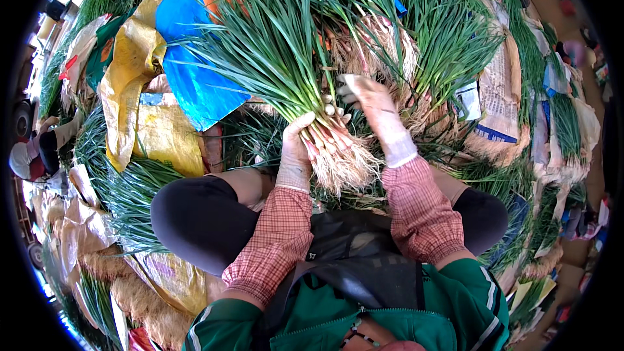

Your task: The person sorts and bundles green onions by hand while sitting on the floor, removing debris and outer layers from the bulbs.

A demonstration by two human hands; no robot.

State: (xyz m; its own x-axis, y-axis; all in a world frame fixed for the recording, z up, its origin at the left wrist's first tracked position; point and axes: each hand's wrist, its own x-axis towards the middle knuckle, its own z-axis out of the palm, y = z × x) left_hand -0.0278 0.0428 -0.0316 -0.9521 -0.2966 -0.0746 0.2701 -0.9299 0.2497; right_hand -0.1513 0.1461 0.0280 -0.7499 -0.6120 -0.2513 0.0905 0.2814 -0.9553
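My left hand (298, 146), in a pale glove, is wrapped round a bunch of spring onions (289, 84) just above the white bulbs. Its long green leaves fan out toward the far left, and the stringy roots (341, 168) hang toward me. Close by on the right is my right hand (365, 96), also gloved and smeared by motion. Its fingers point at the bunch beside a thin green stalk; whether they grip it is not clear. Beyond that hand lie more spring onions (448, 45) with their roots turned inward.
A blue plastic sheet (195, 71) and a yellow woven sack (166, 133) lie on the left. At right is a printed paper sack (500, 97). Heaps of spring onions (133, 201) surround my crossed legs. Another person (29, 156) is at the far left edge.
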